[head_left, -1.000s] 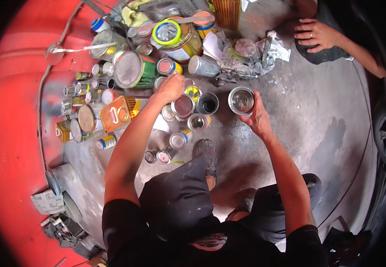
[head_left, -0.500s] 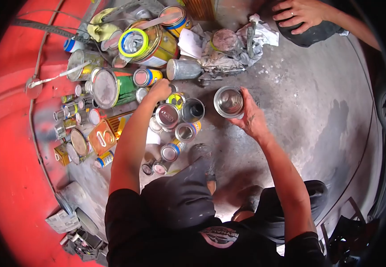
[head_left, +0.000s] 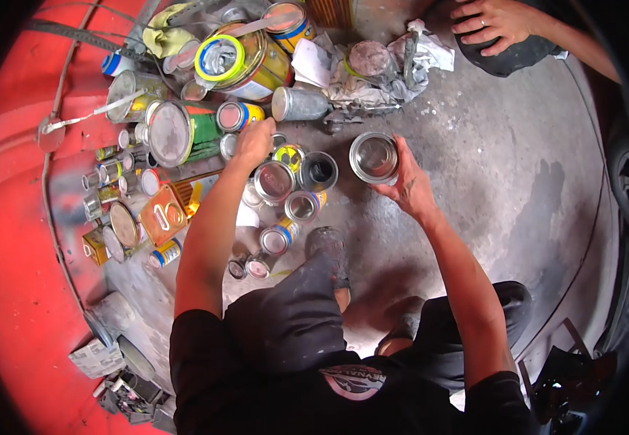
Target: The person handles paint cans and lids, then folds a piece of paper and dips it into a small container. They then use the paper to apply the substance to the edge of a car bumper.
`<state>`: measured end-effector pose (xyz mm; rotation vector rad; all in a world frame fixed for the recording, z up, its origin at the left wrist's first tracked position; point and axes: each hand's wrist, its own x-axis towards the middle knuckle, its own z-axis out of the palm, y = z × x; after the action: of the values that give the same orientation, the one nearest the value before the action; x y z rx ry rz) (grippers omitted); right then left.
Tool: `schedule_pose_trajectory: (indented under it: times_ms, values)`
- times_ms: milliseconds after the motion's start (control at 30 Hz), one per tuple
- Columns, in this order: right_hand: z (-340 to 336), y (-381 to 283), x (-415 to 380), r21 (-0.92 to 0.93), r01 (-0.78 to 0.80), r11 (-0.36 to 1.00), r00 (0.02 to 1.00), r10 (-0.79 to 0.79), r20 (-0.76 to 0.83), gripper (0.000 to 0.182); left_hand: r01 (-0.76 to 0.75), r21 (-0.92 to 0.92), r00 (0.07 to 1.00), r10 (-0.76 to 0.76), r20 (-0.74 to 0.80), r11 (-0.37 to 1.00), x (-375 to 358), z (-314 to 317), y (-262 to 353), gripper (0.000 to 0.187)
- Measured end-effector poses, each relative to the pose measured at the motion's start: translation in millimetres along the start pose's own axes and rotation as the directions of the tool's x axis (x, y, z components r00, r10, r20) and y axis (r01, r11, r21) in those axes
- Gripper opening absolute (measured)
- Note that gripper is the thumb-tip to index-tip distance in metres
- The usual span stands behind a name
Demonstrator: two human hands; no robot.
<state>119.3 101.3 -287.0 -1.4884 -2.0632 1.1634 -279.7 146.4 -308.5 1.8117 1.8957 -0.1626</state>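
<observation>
Metal can (head_left: 374, 158) sits in the right hand (head_left: 413, 187), gripped between thumb and fingers.

Shows as a grey floor (head_left: 474, 170), specked and stained. Carries a crowd of cans (head_left: 274, 181), among them a green-sided can (head_left: 171, 133) and an orange rectangular tin (head_left: 163, 216). Bears crumpled paper (head_left: 434, 56) just beside that crowd.

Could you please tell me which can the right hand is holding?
The silver-rimmed can over bare floor: the right hand grips its right side; no hand touches the dark-topped can to its left.
</observation>
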Motion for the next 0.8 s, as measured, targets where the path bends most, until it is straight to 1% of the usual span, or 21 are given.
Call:
schedule_pose_trajectory:
  times_ms: [67,100,133,167,200,233,267,300,333,367,400,433,467,500,567,600,633,700,733,767,800]
  values:
    - [0,-2,3,-0.002,-0.033,0.999,0.999,0.033,0.018,0.118,-0.132,0.024,0.979,0.134,-0.153,0.991,-12,-9,2,0.023]
    - [1,0,3,-0.015,-0.011,1.0,1.0,0.011,0.009,0.118,-0.14,0.018,0.978,0.141,-0.151,0.99,-19,-14,7,0.023]
    - [2,3,2,-0.028,0.011,1.0,1.0,-0.011,-0.001,0.118,-0.15,0.002,0.962,0.147,-0.23,0.989,-27,-19,11,0.027]
    - [2,5,1,-0.032,0.004,0.999,1.0,-0.004,-0.004,0.118,-0.16,-0.012,0.94,0.148,-0.308,0.987,-36,-25,15,0.031]
    - [4,7,0,-0.04,-0.007,0.999,1.0,0.006,-0.007,0.118,-0.117,-0.045,0.937,0.095,-0.336,0.992,-43,-29,16,0.038]
    - [6,7,1,-0.047,-0.013,0.999,1.0,0.012,-0.01,0.118,-0.116,-0.044,0.936,0.095,-0.338,0.992,-51,-34,15,0.038]
    - [7,10,0,-0.047,-0.006,0.999,1.0,0.005,-0.009,0.118,-0.126,-0.077,0.916,0.086,-0.392,0.989,-60,-40,14,0.037]
    - [7,12,0,-0.031,0.035,0.999,0.999,-0.036,-0.031,0.118,-0.133,-0.106,0.893,0.073,-0.445,0.985,-70,-47,13,0.036]
    - [8,12,1,-0.01,0.081,0.997,0.995,-0.082,-0.053,0.118,-0.087,-0.079,0.872,0.037,-0.489,0.993,-82,-57,18,0.031]
    - [8,11,1,0.005,0.104,0.995,0.993,-0.103,-0.051,0.118,-0.069,-0.064,0.866,0.028,-0.499,0.996,-91,-58,15,0.031]
    - [5,4,1,0.047,0.063,0.997,0.998,-0.063,-0.018,0.121,-0.12,-0.325,0.842,-0.077,-0.534,0.938,-99,-58,9,0.032]
    - [2,1,1,0.084,0.022,0.996,1.0,-0.023,0.019,0.125,-0.186,-0.557,0.819,-0.185,-0.543,0.81,-109,-62,10,0.033]
    - [6,5,1,0.042,0.129,0.991,0.991,-0.127,-0.049,0.126,-0.116,-0.697,0.823,-0.325,-0.466,0.708,-117,-64,14,0.033]
    - [2,3,-1,0.049,0.148,0.988,0.988,-0.145,-0.045,0.126,-0.129,-0.85,0.87,-0.353,-0.344,0.511,-130,-71,20,0.028]
    - [-12,-4,-5,-0.15,0.168,0.974,0.98,-0.182,-0.084,0.125,-0.152,-0.932,0.9,-0.343,-0.269,0.33,-155,-79,34,0.024]
    - [-20,-17,-11,-0.17,0.196,0.966,0.96,-0.224,-0.166,0.112,-0.134,-0.954,0.92,-0.325,-0.22,0.268,-168,-87,43,0.024]
    - [-28,-34,-17,-0.173,0.205,0.963,0.959,-0.233,-0.164,0.112,-0.14,-0.954,0.916,-0.33,-0.227,0.266,-179,-97,52,0.024]
    - [-39,-74,-32,-0.09,0.247,0.965,0.934,-0.262,-0.243,0.091,-0.048,-0.976,0.956,-0.273,-0.107,0.212,-199,-116,73,0.024]
    - [-42,-99,-36,0.085,0.323,0.943,0.924,-0.294,-0.242,0.073,-0.052,-0.976,0.956,-0.271,-0.11,0.211,-208,-123,84,0.024]
    - [-42,-125,-43,0.426,0.162,0.89,0.986,-0.134,-0.096,0.069,-0.034,-0.974,0.972,-0.217,-0.084,0.222,-215,-131,94,0.025]
    - [-41,-147,-48,0.691,-0.048,0.721,0.995,-0.027,0.098,0.065,-0.021,-0.971,0.985,-0.164,-0.061,0.237,-222,-139,105,0.026]
